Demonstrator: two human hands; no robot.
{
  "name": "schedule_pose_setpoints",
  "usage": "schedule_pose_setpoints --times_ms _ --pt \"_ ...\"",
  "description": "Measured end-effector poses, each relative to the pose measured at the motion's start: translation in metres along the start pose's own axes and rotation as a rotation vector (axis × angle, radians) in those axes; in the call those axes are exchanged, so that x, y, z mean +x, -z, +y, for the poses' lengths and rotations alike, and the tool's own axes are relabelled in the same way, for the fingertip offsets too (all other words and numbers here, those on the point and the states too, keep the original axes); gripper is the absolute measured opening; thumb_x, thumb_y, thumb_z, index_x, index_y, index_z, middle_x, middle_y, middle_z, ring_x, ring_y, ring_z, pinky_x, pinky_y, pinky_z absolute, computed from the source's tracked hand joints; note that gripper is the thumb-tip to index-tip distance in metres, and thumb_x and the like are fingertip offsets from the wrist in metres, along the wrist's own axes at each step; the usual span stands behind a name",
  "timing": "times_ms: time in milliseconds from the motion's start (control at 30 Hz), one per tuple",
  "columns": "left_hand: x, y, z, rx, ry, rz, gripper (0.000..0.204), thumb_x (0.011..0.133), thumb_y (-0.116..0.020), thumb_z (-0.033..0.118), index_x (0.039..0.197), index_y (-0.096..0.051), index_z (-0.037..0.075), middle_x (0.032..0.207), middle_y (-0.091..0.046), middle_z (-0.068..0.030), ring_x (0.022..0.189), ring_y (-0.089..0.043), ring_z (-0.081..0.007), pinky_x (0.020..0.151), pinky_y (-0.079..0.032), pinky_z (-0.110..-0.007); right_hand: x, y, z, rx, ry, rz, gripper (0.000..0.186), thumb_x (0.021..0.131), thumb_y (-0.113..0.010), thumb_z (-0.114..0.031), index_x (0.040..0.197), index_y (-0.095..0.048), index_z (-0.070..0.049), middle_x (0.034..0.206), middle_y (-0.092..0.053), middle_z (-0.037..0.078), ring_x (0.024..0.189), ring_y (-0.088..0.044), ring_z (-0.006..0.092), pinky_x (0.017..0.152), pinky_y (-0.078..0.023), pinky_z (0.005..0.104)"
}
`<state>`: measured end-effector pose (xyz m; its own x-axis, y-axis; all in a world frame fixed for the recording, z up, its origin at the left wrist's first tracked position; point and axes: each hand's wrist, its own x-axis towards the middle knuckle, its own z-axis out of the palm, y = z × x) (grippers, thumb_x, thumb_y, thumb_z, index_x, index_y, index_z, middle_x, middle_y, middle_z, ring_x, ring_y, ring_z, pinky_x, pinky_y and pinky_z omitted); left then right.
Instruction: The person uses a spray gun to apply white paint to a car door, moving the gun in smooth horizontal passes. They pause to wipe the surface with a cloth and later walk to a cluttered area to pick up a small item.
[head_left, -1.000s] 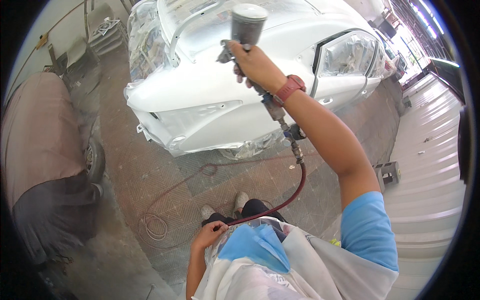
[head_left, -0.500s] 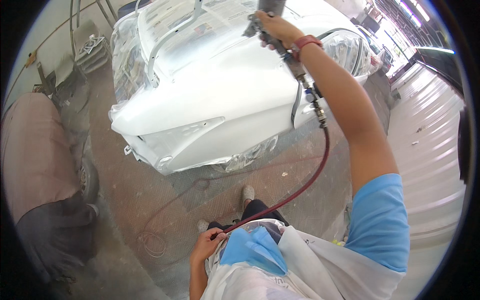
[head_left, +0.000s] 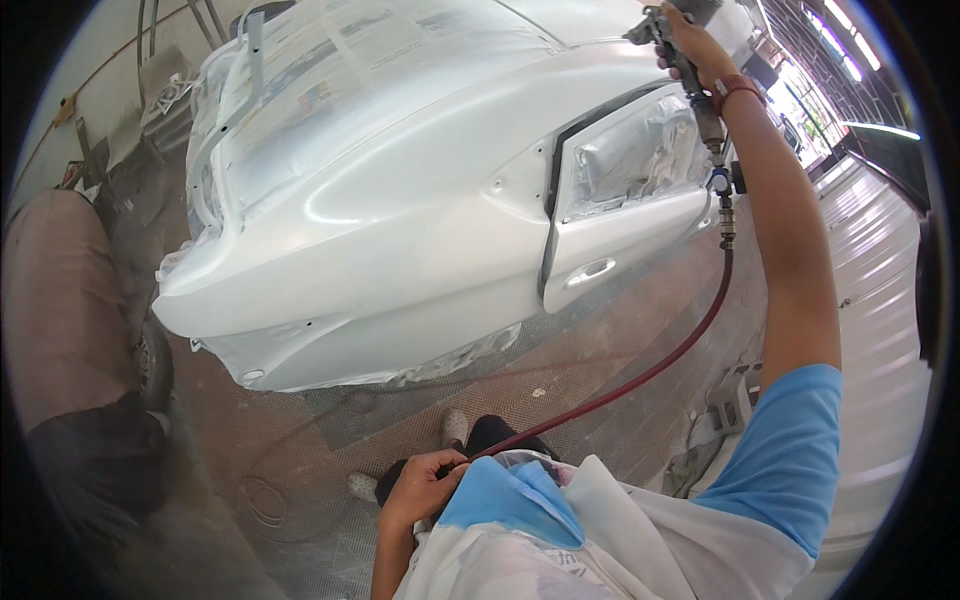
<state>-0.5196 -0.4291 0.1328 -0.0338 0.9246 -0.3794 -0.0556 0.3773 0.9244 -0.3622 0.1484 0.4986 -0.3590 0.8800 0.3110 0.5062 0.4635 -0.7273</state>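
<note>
A spray gun hangs in the air over the far part of a white car, above the top edge of its door. The right hand is wrapped around the gun's handle; whether the trigger is squeezed is hard to tell. The arm is stretched long, probably so the nozzle reaches across the bodywork while the person stands at the car's near side.

A dark red hose drops from the handle and curves back to the waist. There the left hand is closed on it, fingers together, apparently to gather the slack and hold the hose clear of the paintwork.

The gun's cup is cut off by the picture's upper edge, and its contents are hidden. Clear plastic covers the door's window and newspaper spreads over the car's upper left area, likely as shields against paint.

On the mesh-covered floor, a loose coil lies toward the left edge. Beyond that edge stands a bulky shape under a brown cover.
</note>
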Motion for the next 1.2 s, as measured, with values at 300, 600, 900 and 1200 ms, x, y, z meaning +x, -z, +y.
schedule_pose_setpoints --times_ms 300,600,900,1200 --pt "0.038 -0.032 0.034 -0.060 -0.016 -0.024 0.023 0.103 -0.072 0.018 0.115 -0.077 -0.001 0.090 -0.077 -0.0082 0.079 -0.067 -0.0126 0.074 -0.054 -0.030 0.059 0.086 0.071 -0.162 -0.245 0.338 0.063 0.104 -0.055 -0.063 0.113 -0.067 -0.002 0.080 -0.069 0.010 0.059 -0.068 0.0193 0.045 -0.048 0.0303" --pt "0.039 -0.016 -0.019 0.069 0.091 -0.040 0.026 0.102 -0.075 0.025 0.114 -0.080 0.003 0.093 -0.079 -0.0085 0.082 -0.068 -0.0126 0.077 -0.054 -0.030 -0.093 -0.014 0.054 -0.018 -0.041 0.147 0.059 0.109 -0.053 -0.059 0.104 -0.072 -0.002 0.071 -0.065 0.004 0.055 -0.061 0.0117 0.045 -0.049 0.0312" --pt "0.006 0.014 -0.055 0.150 0.089 0.018 0.029 0.098 -0.080 0.030 0.113 -0.082 0.005 0.089 -0.079 -0.0079 0.079 -0.069 -0.0141 0.073 -0.054 -0.031 -0.232 -0.127 -0.010 0.273 -0.059 -0.324 0.051 0.114 -0.052 -0.050 0.111 -0.070 -0.002 0.072 -0.065 0.001 0.052 -0.056 0.0072 0.043 -0.043 0.0241" --pt "0.026 -0.020 -0.020 0.121 0.042 -0.094 0.030 0.099 -0.079 0.032 0.112 -0.082 0.004 0.087 -0.078 -0.0085 0.075 -0.068 -0.0129 0.072 -0.054 -0.031 -0.190 -0.078 0.055 0.023 -0.035 -0.057 0.057 0.110 -0.056 -0.054 0.104 -0.073 0.000 0.070 -0.063 0.001 0.049 -0.053 0.0094 0.044 -0.044 0.0277"
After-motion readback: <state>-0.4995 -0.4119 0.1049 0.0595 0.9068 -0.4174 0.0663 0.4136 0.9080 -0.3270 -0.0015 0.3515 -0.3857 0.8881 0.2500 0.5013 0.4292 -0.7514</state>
